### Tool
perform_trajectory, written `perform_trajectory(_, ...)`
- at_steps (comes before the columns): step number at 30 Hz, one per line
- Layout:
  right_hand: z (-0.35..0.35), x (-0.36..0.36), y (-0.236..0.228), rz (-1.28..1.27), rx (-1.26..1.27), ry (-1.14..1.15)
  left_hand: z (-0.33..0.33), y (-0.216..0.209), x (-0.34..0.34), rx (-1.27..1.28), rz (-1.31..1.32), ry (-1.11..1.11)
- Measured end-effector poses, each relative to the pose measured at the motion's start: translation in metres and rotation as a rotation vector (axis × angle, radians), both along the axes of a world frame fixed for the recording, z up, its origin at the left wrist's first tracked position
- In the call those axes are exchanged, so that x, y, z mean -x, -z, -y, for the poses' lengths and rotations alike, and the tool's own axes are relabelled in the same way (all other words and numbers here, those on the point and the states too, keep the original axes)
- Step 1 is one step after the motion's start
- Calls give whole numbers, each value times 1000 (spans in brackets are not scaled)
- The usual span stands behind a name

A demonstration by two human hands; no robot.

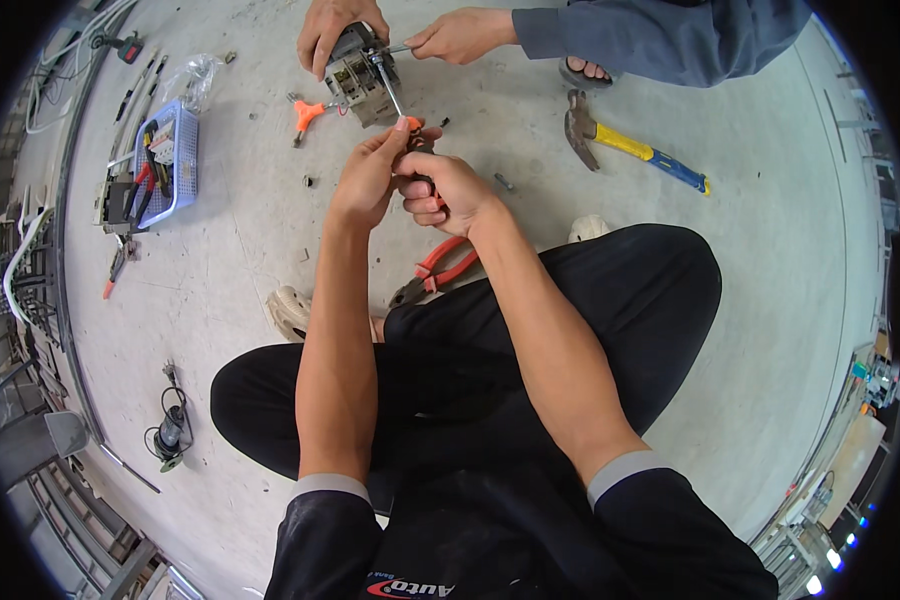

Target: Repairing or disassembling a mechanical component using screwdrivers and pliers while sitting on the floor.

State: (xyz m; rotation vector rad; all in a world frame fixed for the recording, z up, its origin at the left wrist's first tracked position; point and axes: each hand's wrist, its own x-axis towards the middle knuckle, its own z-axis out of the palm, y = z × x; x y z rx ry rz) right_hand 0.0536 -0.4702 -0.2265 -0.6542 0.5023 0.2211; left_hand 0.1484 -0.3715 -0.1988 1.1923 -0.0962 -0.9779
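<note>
My right hand is wrapped round the orange-and-black handle of a screwdriver. My left hand closes on the same tool, its fingers at the front of the handle where the metal shaft begins. The shaft reaches away from me to a grey, boxy electrical device on the floor; its exact contact point is too small to make out. Across from me, a co-worker's hand steadies the device from above. The co-worker's other hand holds a thin metal tool against its side.
An orange Y-shaped wrench lies left of the device. Right of it rests a hammer. Red-handled pliers lie by my legs. On the left are a blue basket of tools and a corded power tool.
</note>
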Motion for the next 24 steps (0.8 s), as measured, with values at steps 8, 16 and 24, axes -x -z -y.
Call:
perform_trajectory(8,-38,4,-17,-237,1162,225,-2,23,-6,-184,271,62)
perform_trajectory(16,-14,1,-16,-283,1522,108,27,15,22,-509,503,-153)
perform_trajectory(24,6,2,6,-127,275,46,3,-6,3,39,-63,0)
